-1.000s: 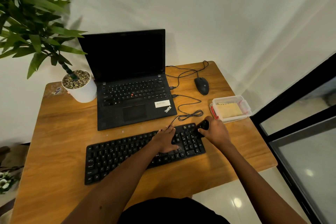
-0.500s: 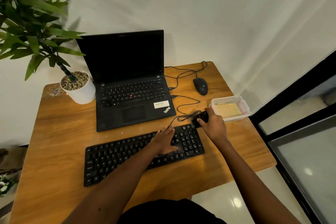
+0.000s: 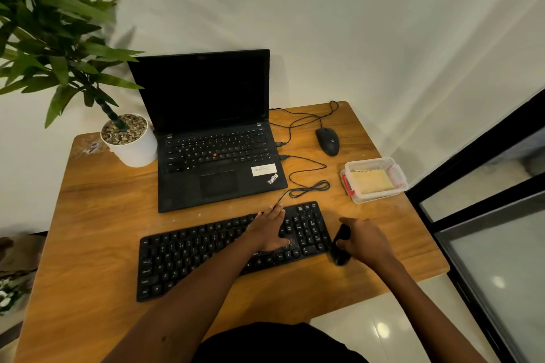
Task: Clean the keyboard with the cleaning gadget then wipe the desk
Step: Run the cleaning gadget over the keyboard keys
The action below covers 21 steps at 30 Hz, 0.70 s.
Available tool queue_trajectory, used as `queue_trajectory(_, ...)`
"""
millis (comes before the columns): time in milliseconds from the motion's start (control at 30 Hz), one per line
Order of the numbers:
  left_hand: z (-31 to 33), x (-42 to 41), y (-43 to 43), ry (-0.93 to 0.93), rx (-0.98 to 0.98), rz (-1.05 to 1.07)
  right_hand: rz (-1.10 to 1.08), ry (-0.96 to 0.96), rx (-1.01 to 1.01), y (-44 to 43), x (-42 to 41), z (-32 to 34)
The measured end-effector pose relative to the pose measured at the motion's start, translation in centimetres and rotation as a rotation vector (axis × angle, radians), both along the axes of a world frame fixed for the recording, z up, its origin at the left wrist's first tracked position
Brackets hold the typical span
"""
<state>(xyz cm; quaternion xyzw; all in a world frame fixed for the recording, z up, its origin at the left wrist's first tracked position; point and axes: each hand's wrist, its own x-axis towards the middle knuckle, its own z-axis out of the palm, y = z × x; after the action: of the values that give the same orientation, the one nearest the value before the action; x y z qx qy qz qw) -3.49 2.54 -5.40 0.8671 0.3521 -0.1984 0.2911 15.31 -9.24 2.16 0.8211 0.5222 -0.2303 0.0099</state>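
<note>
My left hand (image 3: 269, 231) lies flat, fingers straight, on the keyboard (image 3: 200, 253) at lower centre, covering keys. My right hand (image 3: 365, 242) grips the blurred black cleaning gadget (image 3: 340, 246) at the keyboard's right end; its tip is unclear.

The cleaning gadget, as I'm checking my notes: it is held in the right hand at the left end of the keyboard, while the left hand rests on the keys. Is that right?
Not quite. The head view shows the right hand holding the cleaning gadget at the right end of the keyboard, not the left end. The left hand does rest on the keys.
</note>
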Motion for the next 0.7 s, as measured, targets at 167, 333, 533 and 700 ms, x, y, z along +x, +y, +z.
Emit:
queue_trajectory(167,0.0,0.1,0.1,-0.007,-0.003,0.001,-0.045,0.020,0.080,2.6,-0.3,0.3)
queue_trajectory(333,-0.1,-0.1,0.0,-0.011,-0.001,0.009,-0.108,0.047,0.295,6.2,-1.0,-0.7)
queue_trajectory(533,-0.1,-0.1,0.2,-0.017,0.007,0.013,-0.097,0.031,0.363,7.4,-1.5,-1.5)
queue_trajectory(700,-0.3,-0.1,0.2,-0.012,0.003,0.014,-0.048,0.083,0.280,5.7,-0.7,-1.2)
